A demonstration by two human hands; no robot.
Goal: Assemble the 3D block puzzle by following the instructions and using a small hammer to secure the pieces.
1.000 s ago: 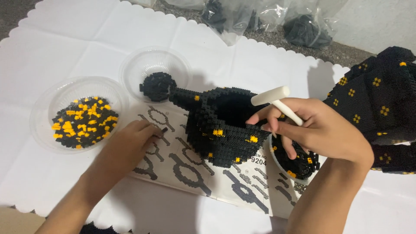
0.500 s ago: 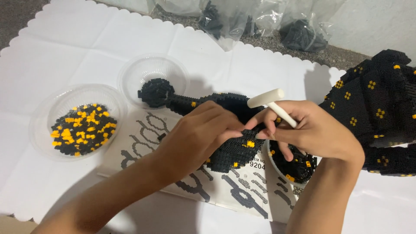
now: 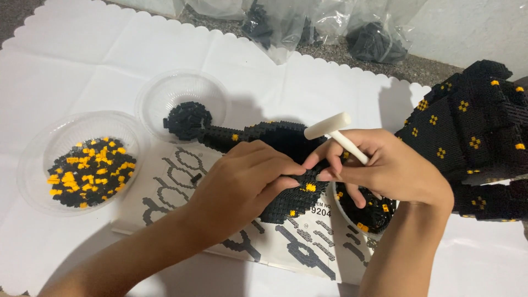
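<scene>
A black brick model with yellow studs (image 3: 286, 137) lies on an instruction sheet (image 3: 181, 181); its curled tail end (image 3: 187, 120) reaches a clear bowl. My left hand (image 3: 242, 184) rests on top of the model, fingertips pinched on its upper edge. My right hand (image 3: 390, 168) holds a small white mallet (image 3: 335, 132) by the handle, and its fingers also touch the model's right side. Whether a brick sits between my left fingertips is hidden.
A clear bowl (image 3: 41, 154) at the left holds black and yellow bricks. Another bowl of bricks (image 3: 374, 214) sits under my right hand. A large black assembly with yellow studs (image 3: 473, 126) stands at the right. Plastic bags of black bricks (image 3: 374, 38) lie at the back.
My left hand moved from the sheet near the left bowl up onto the model and now presses at its top edge. The right hand with the mallet stayed in place.
</scene>
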